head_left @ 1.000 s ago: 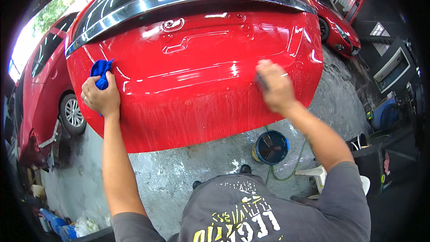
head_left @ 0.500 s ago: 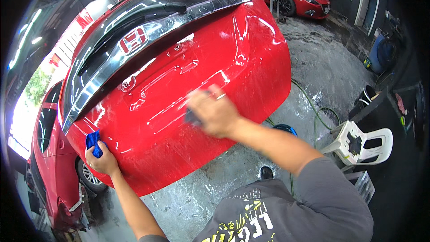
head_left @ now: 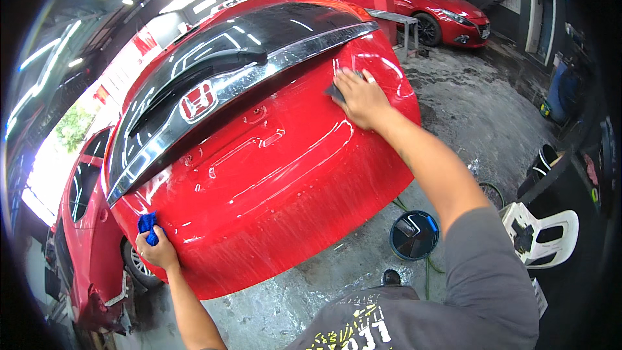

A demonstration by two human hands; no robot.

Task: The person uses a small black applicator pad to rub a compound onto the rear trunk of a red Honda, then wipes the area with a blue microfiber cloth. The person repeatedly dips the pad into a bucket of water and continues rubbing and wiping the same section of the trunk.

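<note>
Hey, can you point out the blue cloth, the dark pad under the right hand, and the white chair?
Blue cloth [head_left: 148,223], head view, on its bunched upper part.
Dark pad [head_left: 334,93], head view, on its exposed left end.
White chair [head_left: 571,238], head view, on its backrest's right side.

We see a glossy painted tailgate [head_left: 285,175], mirror-like chrome trim [head_left: 236,84], a crumpled blue cloth [head_left: 148,225], a matt dark pad [head_left: 333,93], a smooth plastic chair [head_left: 571,236] and a rough concrete-looking floor [head_left: 466,123].
</note>
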